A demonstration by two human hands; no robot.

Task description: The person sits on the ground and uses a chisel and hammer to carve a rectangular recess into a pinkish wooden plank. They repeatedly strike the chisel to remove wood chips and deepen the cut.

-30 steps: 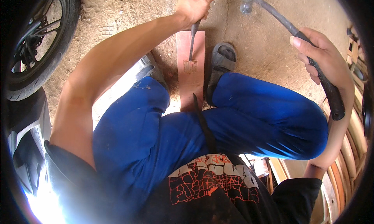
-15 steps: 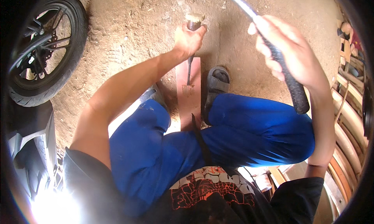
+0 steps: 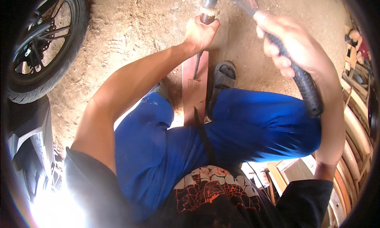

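Note:
My left hand [image 3: 200,33] is wrapped round the handle of a chisel [image 3: 197,65], whose blade tip rests on a reddish wooden board [image 3: 201,94]. At the tip a small cut with chips shows in the wood. The board lies between my feet and runs back under my legs. My right hand [image 3: 295,45] grips the dark, textured handle of a hammer [image 3: 309,95]. The hammer's metal head is at the top of the chisel handle, near the upper edge of the view; its shaft is smeared by motion.
A motorcycle wheel [image 3: 75,41] stands on the dirt ground [image 3: 130,26] at the left. Lengths of wood [image 3: 356,125] are stacked along the right rim. My sandal [image 3: 225,75] is right of the board. Bright light glares at the lower left.
The hammer head has come down from beyond the chisel onto its handle top. My left hand and the chisel top have shifted slightly right, so the chisel leans more.

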